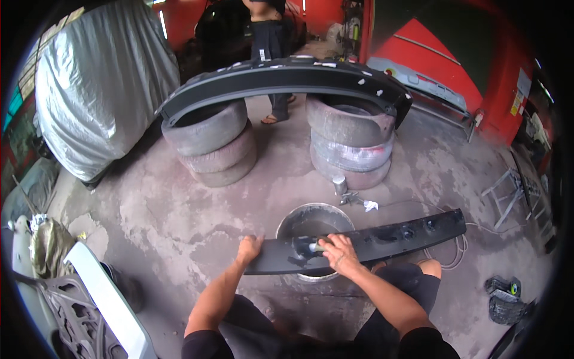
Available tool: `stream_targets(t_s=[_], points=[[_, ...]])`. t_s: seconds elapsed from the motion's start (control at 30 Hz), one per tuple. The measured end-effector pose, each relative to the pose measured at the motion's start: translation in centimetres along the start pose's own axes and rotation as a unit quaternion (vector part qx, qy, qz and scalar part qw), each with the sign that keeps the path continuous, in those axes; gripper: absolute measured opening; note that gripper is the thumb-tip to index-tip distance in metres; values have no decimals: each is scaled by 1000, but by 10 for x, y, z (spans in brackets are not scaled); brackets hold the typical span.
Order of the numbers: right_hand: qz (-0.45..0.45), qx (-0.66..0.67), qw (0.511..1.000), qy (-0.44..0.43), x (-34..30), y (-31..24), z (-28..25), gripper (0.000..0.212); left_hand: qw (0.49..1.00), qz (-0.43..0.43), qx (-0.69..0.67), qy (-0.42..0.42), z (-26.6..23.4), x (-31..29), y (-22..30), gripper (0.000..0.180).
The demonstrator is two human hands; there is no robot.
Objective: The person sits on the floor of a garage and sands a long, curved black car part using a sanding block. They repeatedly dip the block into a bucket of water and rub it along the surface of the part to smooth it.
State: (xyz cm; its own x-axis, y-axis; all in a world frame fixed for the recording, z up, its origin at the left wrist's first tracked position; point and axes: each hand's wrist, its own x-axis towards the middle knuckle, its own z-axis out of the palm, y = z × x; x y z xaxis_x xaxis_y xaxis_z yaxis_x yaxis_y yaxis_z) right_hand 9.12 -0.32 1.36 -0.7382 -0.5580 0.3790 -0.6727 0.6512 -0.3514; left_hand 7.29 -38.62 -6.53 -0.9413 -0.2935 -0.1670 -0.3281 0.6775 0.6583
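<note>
A long black car trim panel (394, 235), wet in patches, lies across a round metal basin (287, 219) in front of me. My left hand (249, 248) grips the panel's left end, fingers wrapped over the upper edge. My right hand (339, 254) presses a small folded pale-green pad (321, 245) onto the panel's face, left of its middle. I cannot make out whether the pad is sandpaper or a sponge. Water shows in the basin behind the panel; the panel hides part of the basin.
Another black bumper part (281, 79) spans two tyre stacks (218, 149). A spray gun (353, 197) lies on the floor beyond the basin, a coiled hose (459, 251) to the right. White and grey panels (110, 299) stand at left. Behind the tyres stands another person (270, 42).
</note>
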Motion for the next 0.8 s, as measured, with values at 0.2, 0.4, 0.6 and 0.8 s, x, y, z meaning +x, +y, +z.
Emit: stream_targets(t_s=[0.2,0.4,0.6,0.8], points=[[13,17,999,33,8,-4,20,47,998,32,-46,-30,14,5,-10,58],[-6,-8,1000,22,4,17,6,43,988,-54,-137,-37,-8,-13,11,60],[-20,33,998,53,33,-17,41,40,988,-69,-133,-46,-11,-10,18,58],[-11,-12,1000,12,-2,26,-11,46,986,-87,-129,-65,-16,-13,25,58]])
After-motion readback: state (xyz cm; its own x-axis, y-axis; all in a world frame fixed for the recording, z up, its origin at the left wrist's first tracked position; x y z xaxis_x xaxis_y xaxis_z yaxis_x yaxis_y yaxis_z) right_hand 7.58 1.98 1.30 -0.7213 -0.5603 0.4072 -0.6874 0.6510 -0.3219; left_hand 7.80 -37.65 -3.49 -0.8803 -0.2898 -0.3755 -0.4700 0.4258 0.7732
